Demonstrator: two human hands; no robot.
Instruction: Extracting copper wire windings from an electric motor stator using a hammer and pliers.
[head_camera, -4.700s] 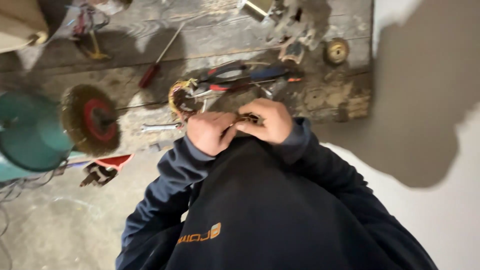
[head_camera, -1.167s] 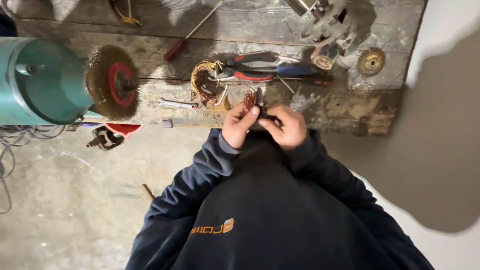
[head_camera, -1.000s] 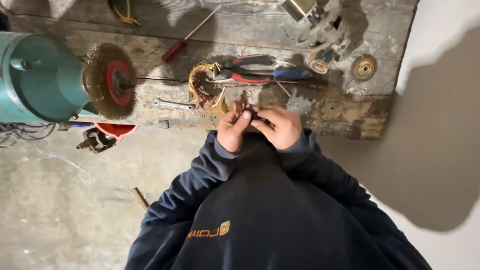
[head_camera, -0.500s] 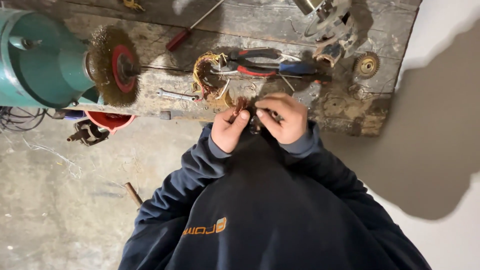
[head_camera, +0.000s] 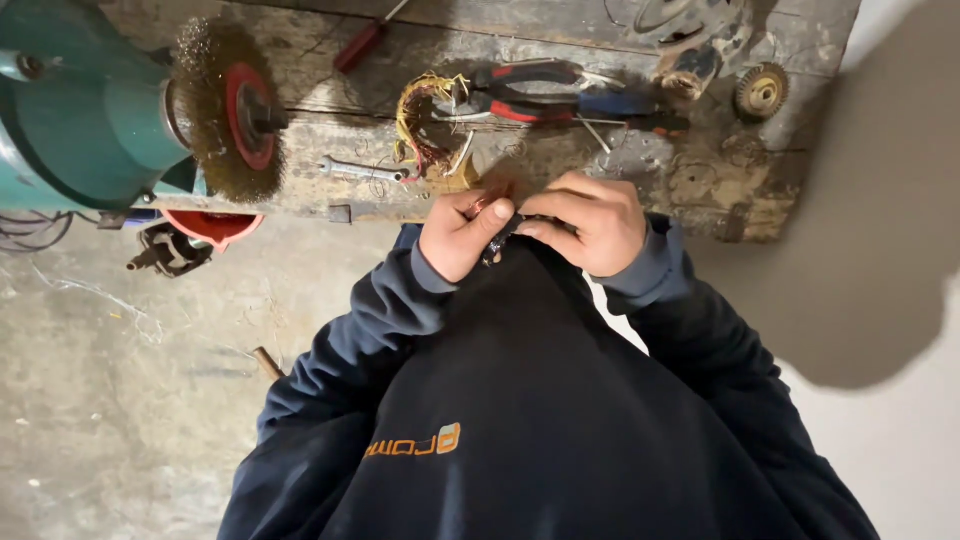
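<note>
Left hand: the left hand (head_camera: 462, 235) is in the middle of the frame, close to the dark sweater. Its thumb and fingers are pressed together, pinching a small dark part (head_camera: 497, 238).
Right hand: the right hand (head_camera: 590, 222) sits just beside it, touching the same small dark part. Its fingers are curled and pinching too, so both hands can keep the tiny thing steady.
Small dark part: it is between the two hands, at the near edge of the wooden bench (head_camera: 640, 160). It may have a bit of red on it, but it is too small and too hidden to tell what it is.
Why held close: the hands are right up by the body, likely so the small part does not slip.
Wire bundle: a tangle of yellow and red wires (head_camera: 425, 125) lies on the bench just above the hands, easy to reach.
Pliers: red and blue pliers (head_camera: 560, 92) lie beside the wires, upper middle.
Wrench: a small wrench (head_camera: 360, 170) lies left of the wires.
Wire brush wheel: a round wire brush wheel (head_camera: 228, 105) sticks out of the green grinder (head_camera: 80, 110) at upper left, well apart from the hands.
</note>
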